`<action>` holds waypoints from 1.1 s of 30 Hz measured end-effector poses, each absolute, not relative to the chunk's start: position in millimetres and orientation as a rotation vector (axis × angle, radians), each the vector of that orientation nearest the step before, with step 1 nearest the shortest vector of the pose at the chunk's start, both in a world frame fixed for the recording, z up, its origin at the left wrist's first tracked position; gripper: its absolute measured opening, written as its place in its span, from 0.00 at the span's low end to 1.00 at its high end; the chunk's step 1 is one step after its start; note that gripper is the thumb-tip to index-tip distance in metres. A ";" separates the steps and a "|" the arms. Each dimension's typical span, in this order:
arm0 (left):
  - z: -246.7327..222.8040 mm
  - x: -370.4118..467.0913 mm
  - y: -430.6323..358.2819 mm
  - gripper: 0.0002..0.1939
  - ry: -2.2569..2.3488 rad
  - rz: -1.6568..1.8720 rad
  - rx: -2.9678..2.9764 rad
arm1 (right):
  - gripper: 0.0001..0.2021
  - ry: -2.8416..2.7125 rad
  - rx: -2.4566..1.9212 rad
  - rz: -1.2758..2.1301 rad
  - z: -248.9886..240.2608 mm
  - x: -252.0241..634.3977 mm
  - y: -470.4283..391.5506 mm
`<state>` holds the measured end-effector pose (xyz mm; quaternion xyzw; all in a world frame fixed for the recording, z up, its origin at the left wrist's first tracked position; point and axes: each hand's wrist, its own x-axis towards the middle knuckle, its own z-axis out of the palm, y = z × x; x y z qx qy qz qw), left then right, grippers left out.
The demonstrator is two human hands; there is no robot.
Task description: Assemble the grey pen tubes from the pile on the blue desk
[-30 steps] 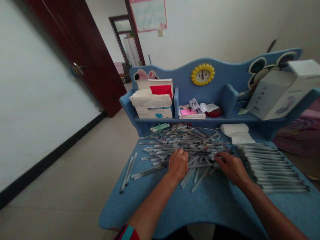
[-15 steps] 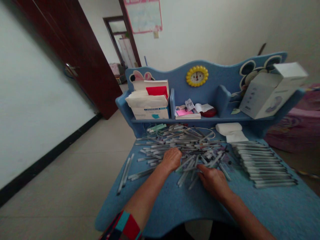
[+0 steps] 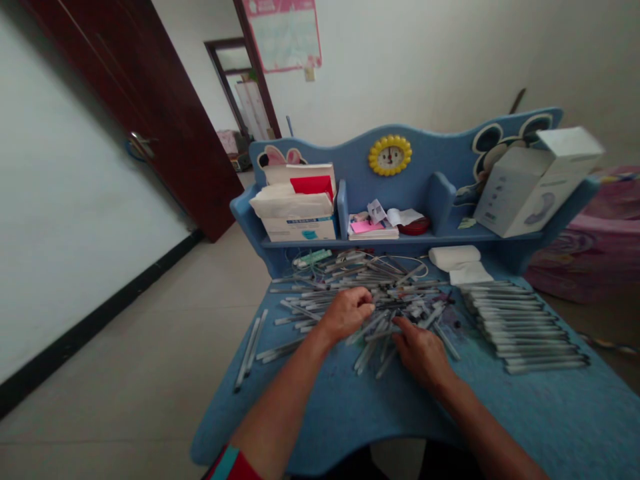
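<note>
A loose heap of pens [image 3: 310, 293] with clear barrels and dark ends spreads across the blue desk. Over its front middle is my left hand [image 3: 346, 315], fingers curled closed; whatever they hold is hidden. To its right, my right hand [image 3: 423, 352] pinches near the end of a pen [image 3: 381, 335] lying across others at the front of the heap. A neat row of pens [image 3: 533, 327] lies side by side at the right. Two more pens [image 3: 251, 350] lie apart at the left.
The blue desk [image 3: 360, 407] has a raised shelf holding a mask box [image 3: 300, 229], papers [image 3: 374, 235] and an open white box [image 3: 515, 190]. A white paper roll [image 3: 455, 257] lies below it. A yellow clock [image 3: 390, 155] is on the backboard.
My left hand has shifted slightly right and up, its fingers now curled toward my right hand. My right hand has moved a little up and left. The pen row looks unchanged.
</note>
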<state>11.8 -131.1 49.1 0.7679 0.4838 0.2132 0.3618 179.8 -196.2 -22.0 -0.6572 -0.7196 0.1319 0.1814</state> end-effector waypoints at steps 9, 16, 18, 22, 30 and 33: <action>37.4 17.9 -161.2 0.10 1.001 0.580 1.198 | 0.18 -1.402 -1.456 0.892 -3.6 188.2 -201.0; 29.6 15.3 -176.2 0.13 0.762 0.429 1.094 | 0.22 -1.397 -1.355 1.250 11.9 196.8 -205.2; 27.8 12.5 -178.7 0.14 0.677 0.448 1.021 | 0.22 -1.356 -1.349 1.328 9.0 196.8 -209.5; 17.0 10.2 -185.5 0.12 0.557 0.613 0.828 | 0.23 -1.170 -1.290 1.376 1.9 189.8 -218.8; -8.3 15.0 -195.7 0.14 0.612 0.911 0.607 | 0.22 -0.977 -1.330 1.261 -9.2 178.5 -225.5; -9.2 17.5 -194.0 0.11 0.672 0.997 0.605 | 0.22 -0.976 -1.351 1.244 -13.4 175.3 -228.1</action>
